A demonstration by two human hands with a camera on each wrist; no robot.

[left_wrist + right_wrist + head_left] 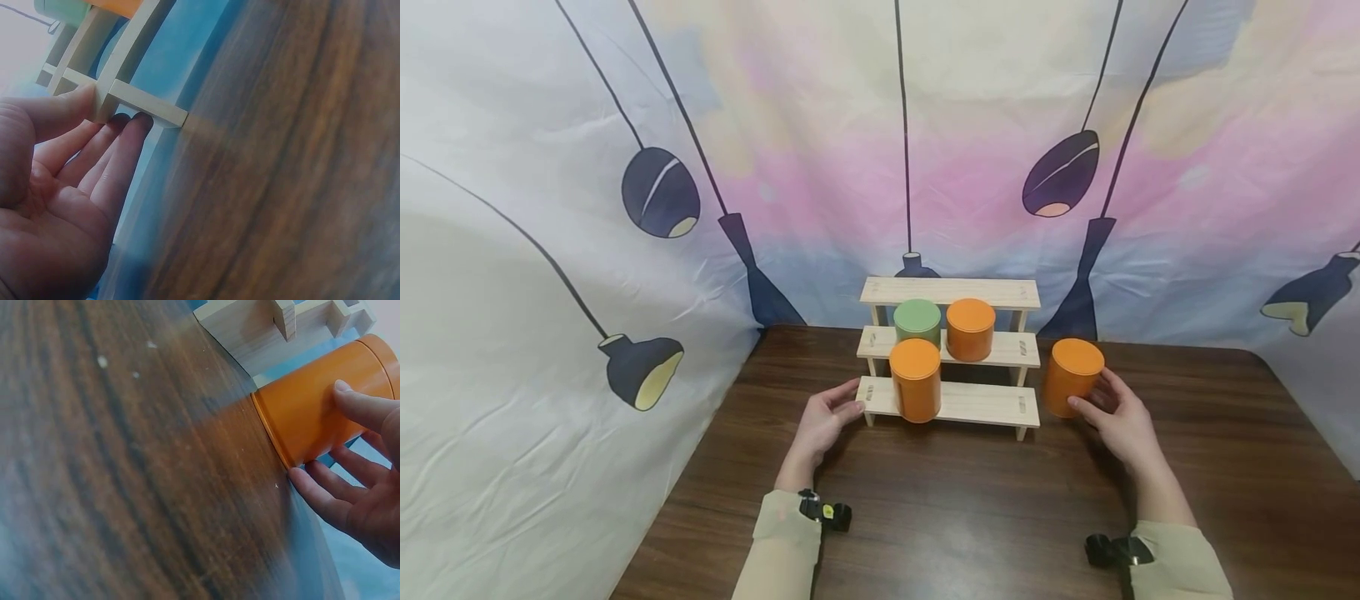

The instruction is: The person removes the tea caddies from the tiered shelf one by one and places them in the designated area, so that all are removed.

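A three-tier wooden step rack (977, 402) stands on the table. My left hand (822, 423) grips the left end of its lowest step, thumb on the plank and fingertips beneath in the left wrist view. On that step sits a tall orange canister (917, 385). A green canister (916, 317) and another orange canister (970, 331) stand on the middle step. Right of the rack, my right hand (1123, 422) holds a further orange canister (1070, 383) between thumb and fingers. Its base meets the tabletop in the right wrist view (325, 400).
The dark wood table (970, 517) ends at a fabric backdrop (820, 167) with printed lamps, close behind the rack. The top step (947, 291) of the rack carries nothing. Bare tabletop lies in front of the rack, between the forearms.
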